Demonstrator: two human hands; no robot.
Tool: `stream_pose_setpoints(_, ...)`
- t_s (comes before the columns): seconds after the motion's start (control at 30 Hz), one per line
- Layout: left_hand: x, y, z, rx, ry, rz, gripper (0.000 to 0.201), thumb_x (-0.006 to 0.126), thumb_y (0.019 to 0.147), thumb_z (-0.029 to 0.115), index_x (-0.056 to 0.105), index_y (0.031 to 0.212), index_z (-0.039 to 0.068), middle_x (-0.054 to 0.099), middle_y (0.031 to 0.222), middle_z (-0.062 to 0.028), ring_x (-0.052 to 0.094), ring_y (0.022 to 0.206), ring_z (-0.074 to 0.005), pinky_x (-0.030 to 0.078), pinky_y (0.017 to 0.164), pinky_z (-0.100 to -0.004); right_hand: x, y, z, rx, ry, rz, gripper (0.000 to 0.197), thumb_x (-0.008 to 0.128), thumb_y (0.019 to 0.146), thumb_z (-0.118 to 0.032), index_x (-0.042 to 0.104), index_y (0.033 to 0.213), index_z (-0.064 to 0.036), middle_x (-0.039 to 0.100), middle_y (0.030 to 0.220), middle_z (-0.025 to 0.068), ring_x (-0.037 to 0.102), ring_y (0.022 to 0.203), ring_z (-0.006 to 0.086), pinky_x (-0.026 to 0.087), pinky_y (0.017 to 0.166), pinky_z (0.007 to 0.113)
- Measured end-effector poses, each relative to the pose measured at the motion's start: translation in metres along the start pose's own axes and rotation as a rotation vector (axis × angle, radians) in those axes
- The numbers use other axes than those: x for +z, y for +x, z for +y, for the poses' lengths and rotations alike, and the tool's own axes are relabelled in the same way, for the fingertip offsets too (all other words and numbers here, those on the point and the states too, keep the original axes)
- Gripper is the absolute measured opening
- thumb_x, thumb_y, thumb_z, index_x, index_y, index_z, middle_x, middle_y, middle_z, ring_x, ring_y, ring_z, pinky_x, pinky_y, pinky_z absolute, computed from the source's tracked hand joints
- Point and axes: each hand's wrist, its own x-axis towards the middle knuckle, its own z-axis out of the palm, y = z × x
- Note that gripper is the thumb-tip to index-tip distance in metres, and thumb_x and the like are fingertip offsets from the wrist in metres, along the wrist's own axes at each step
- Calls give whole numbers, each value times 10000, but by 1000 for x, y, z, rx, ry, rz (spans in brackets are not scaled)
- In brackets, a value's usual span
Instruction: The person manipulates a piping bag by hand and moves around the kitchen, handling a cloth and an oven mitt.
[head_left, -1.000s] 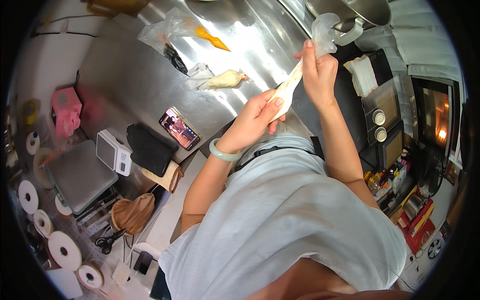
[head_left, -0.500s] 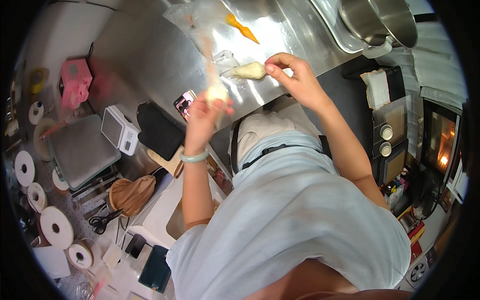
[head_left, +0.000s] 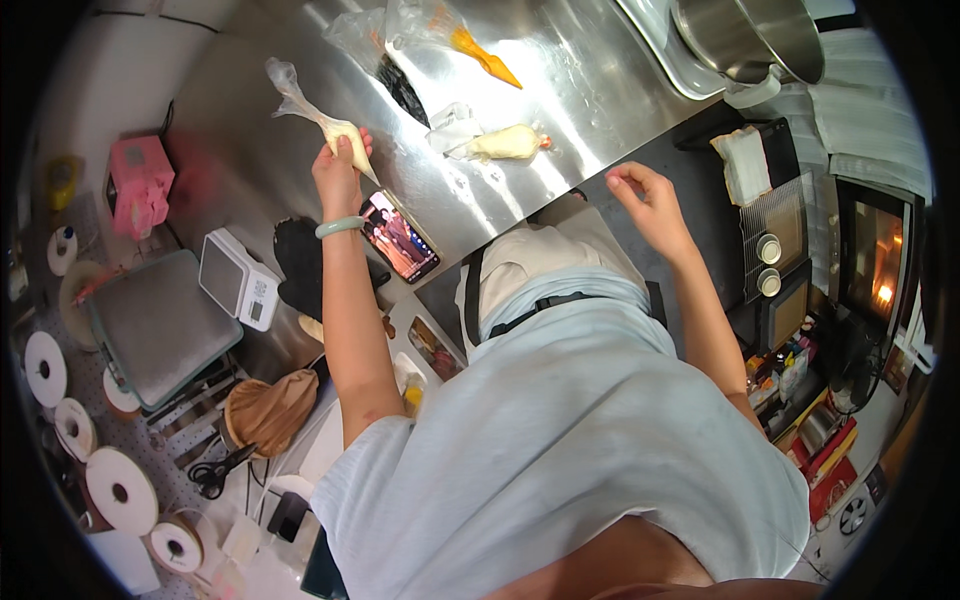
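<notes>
Here's the left hand [head_left: 342, 168], between ten and eleven o'clock, fingers wrapped snugly around a cream-filled piping bag [head_left: 345, 136]! That bag is over the steel table [head_left: 580, 130], its clear, gathered end aiming at eleven o'clock, its pointed tip at five, right near the phone [head_left: 400, 240]. A pale bracelet [head_left: 340, 226] circles the wrist. Across at two o'clock, the right hand [head_left: 648, 205] hangs beyond the table edge, fingers loosely curled, thumb just beside them, gripping nothing that I can see. Up at twelve, a second cream bag [head_left: 505, 143] lies on the steel, reddish tip toward three o'clock. Above it rests an orange-filled bag [head_left: 485, 60], narrow end toward four; a dark bag [head_left: 403, 92] sits between eleven and twelve. The metal pot [head_left: 720, 45] gleams between one and two, and a white scale [head_left: 222, 275] stands at nine!
</notes>
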Motion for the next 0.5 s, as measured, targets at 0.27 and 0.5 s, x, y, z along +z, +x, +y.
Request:
stream_pose_setpoints(0.27, -7, 66, -32, 84, 695, 312, 453, 636, 810, 243, 490, 1148, -21, 594, 978, -105, 578, 840, -230, 462, 759, -325, -3, -27, 13, 58, -12, 131, 193, 566, 837, -148, 595, 858, 42, 631, 765, 106, 583, 688, 148, 457, 651, 267)
stream_pose_setpoints(0.5, 50, 76, -12, 556, 1068, 222, 600, 728, 684, 291, 464, 1110, -38, 539, 1022, -208, 497, 988, -349, 404, 848, -398, -5, -47, 33, 103, 5, 208, 188, 569, 830, -149, 592, 847, 36, 621, 757, 114, 577, 680, 163, 454, 639, 277)
